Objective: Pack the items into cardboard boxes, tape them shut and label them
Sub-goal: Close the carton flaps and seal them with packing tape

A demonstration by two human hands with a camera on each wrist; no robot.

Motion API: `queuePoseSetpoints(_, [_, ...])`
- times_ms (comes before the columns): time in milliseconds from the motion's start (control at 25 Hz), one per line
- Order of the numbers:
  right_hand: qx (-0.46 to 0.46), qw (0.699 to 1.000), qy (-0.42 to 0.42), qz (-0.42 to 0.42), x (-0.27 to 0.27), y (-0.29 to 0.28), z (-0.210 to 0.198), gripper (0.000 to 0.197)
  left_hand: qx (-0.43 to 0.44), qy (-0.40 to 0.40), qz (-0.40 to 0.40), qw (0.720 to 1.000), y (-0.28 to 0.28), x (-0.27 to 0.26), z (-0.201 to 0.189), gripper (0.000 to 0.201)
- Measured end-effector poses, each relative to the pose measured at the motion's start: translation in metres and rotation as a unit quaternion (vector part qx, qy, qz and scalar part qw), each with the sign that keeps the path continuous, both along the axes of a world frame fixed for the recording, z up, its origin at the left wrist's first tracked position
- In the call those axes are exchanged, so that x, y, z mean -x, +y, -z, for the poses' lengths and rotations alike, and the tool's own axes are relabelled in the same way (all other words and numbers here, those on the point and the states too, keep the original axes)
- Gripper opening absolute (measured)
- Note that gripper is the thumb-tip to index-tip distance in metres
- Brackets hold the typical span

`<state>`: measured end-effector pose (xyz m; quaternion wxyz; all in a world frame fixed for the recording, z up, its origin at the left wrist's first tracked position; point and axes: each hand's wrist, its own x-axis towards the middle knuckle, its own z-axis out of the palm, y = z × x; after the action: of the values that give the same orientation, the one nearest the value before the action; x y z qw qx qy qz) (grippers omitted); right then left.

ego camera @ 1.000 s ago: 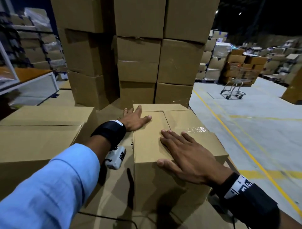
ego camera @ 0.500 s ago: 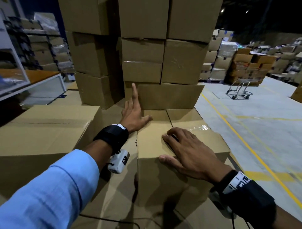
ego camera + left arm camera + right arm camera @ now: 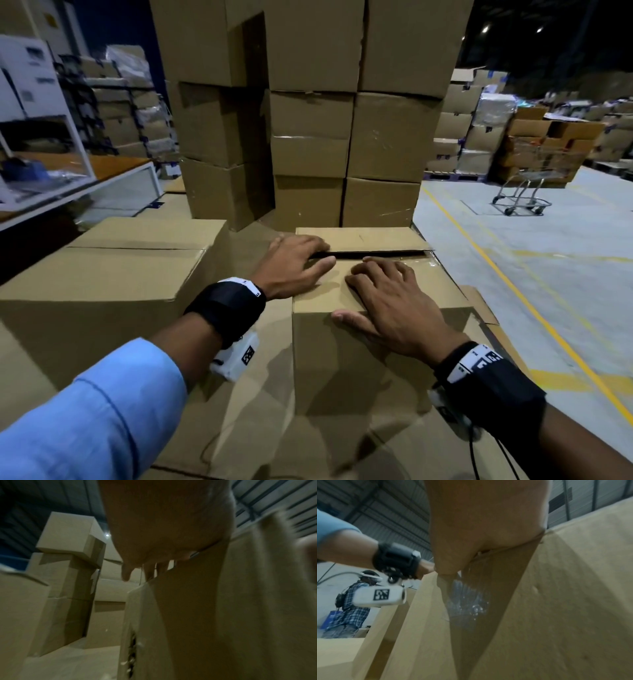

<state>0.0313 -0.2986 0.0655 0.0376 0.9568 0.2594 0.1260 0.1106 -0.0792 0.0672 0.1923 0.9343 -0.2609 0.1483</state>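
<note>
The cardboard box (image 3: 359,342) stands before the person among stacked cartons (image 3: 342,120); the left hand (image 3: 291,265) and right hand (image 3: 390,308) press its flaps flat with spread fingers. Closing underway; taping the open seam likely follows

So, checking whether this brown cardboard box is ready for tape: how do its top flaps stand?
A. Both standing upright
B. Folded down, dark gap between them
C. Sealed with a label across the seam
B: on the brown cardboard box a dark gap separates the far flap from the near one under both hands, left hand, right hand.
</note>
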Motion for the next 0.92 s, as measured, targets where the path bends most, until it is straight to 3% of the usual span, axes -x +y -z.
queuePoseSetpoints(120, [0.002,1.000,0.002,-0.008,-0.002,0.005,-0.001,0.091,-0.096,0.112,-0.034,0.988,-0.013,0.017,-0.008,0.062])
queuePoseSetpoints(200, [-0.024,0.999,0.012,-0.023,-0.004,0.009,0.000,0.085,-0.123,0.176,-0.054,0.975,-0.024,0.020,-0.008,0.070])
queuePoseSetpoints(280, [-0.117,0.990,0.065,-0.045,-0.008,0.007,-0.003,0.073,-0.142,0.178,-0.062,0.972,-0.031,0.020,-0.005,0.093])
queuePoseSetpoints(360, [-0.185,0.978,0.081,-0.043,-0.016,-0.004,-0.009,0.073,-0.128,0.176,-0.094,0.971,-0.037,0.024,-0.001,0.091])
queuePoseSetpoints(480, [-0.087,0.991,0.082,0.066,-0.034,-0.031,-0.016,0.073,-0.101,0.175,-0.138,0.970,-0.043,0.042,-0.004,0.067])
queuePoseSetpoints(600, [-0.063,0.974,0.161,0.148,-0.048,-0.049,-0.012,0.074,-0.106,0.178,-0.128,0.970,-0.043,0.047,-0.005,0.065])
queuePoseSetpoints(680, [-0.078,0.971,0.181,0.138,-0.055,-0.052,-0.008,0.094,-0.105,0.182,-0.129,0.969,-0.040,0.044,-0.006,0.065])
queuePoseSetpoints(760, [-0.084,0.972,0.174,0.131,-0.058,-0.051,-0.004,0.102,-0.118,0.181,-0.127,0.968,-0.040,0.042,-0.006,0.066])
queuePoseSetpoints(920, [-0.064,0.975,0.159,0.140,-0.056,-0.034,-0.006,0.078,-0.158,0.171,-0.158,0.960,-0.039,0.041,-0.010,0.070])
